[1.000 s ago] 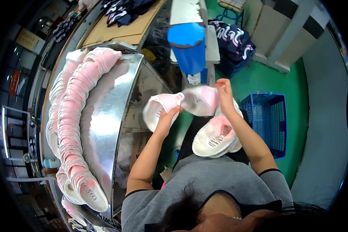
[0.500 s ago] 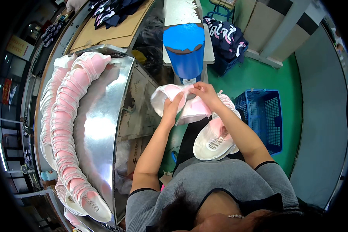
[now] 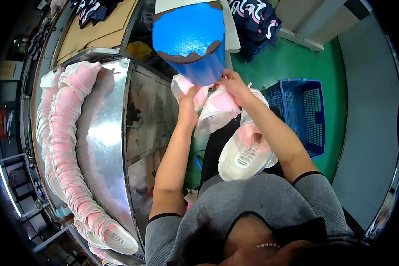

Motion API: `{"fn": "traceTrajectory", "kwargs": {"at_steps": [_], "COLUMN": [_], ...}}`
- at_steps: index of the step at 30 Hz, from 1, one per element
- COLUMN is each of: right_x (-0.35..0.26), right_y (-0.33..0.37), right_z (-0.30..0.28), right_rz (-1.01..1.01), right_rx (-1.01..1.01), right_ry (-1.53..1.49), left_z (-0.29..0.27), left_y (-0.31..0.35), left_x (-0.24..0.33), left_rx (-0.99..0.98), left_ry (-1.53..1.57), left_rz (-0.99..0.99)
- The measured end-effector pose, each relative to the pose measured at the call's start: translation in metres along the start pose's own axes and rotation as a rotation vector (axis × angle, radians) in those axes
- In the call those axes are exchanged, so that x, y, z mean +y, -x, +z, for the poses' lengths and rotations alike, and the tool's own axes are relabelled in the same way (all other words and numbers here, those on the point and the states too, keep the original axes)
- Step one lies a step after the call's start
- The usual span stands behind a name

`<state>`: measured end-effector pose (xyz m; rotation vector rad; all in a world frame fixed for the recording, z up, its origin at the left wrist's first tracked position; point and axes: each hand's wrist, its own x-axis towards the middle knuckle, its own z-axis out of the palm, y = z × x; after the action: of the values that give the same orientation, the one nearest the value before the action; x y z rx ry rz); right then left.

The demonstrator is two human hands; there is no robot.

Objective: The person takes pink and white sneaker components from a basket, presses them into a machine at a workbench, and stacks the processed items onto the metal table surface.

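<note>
Beneath the blue machine head (image 3: 188,35), a pink and white shoe upper (image 3: 217,111) is held between both my hands. My left hand (image 3: 189,105) is closed on its left part, with the thumb on the pink inner side. Closed on the top edge of the right part is my right hand (image 3: 236,88), its fingertips partly hidden near the machine's lower end. The machine covers the middle of the upper, so I cannot tell whether it touches. More shoe uppers (image 3: 241,160) lie nested on my lap under my right forearm.
To the left, long nested rows of pink and white uppers (image 3: 66,142) curve along a shiny metal table (image 3: 103,128). A blue plastic basket (image 3: 314,119) stands on the green floor at right. Dark navy pieces (image 3: 255,20) fill a bin behind the machine.
My view has moved closer to the machine, whose blue head now looks larger. Both hands have brought the shoe upper in under it, still gripping it.
</note>
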<state>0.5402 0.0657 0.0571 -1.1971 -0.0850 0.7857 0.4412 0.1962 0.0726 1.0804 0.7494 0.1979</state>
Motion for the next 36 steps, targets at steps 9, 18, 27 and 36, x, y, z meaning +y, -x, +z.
{"fn": "traceTrajectory", "kwargs": {"at_steps": [9, 18, 27, 36], "right_x": [0.011, 0.052, 0.030, 0.023], "right_y": [-0.011, 0.067, 0.038, 0.002], "right_z": [-0.031, 0.044, -0.002, 0.006], "right_rz": [0.102, -0.136, -0.163, -0.078], "right_rx": [0.070, 0.076, -0.130, 0.020], "right_ry": [-0.415, -0.191, -0.082, -0.202], "left_z": [-0.087, -0.039, -0.030, -0.028], "left_y": [0.000, 0.126, 0.069, 0.012], "left_x": [-0.001, -0.030, 0.005, 0.002], "left_rx": [0.018, -0.094, -0.145, -0.154], "left_ry": [0.214, -0.015, -0.235, -0.056], "left_rz": [0.199, 0.167, 0.279, 0.271]}}
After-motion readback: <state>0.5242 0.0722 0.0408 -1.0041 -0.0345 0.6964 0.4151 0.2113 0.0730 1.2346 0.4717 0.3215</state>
